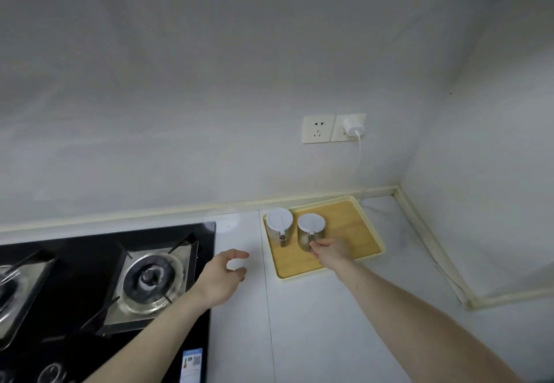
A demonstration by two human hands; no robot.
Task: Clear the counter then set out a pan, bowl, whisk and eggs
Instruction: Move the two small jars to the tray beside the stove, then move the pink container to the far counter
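A yellow-rimmed wooden tray [350, 220] lies on the white counter [299, 322] by the back wall. Two metal jars with white lids stand on its left part: the left jar [279, 221] and the right jar [310, 226]. My right hand [329, 249] reaches onto the tray and holds the right jar at its lower side, fingers curled round it. My left hand [223, 274] hovers over the counter between the stove and the tray, fingers loosely curved, holding nothing. No pan, bowl, whisk or eggs are in view.
A black glass gas stove [90, 292] with two burners fills the left side. Behind the tray, the wall has a double socket [332, 128] with a white charger and cable hanging down. A side wall closes the counter on the right.
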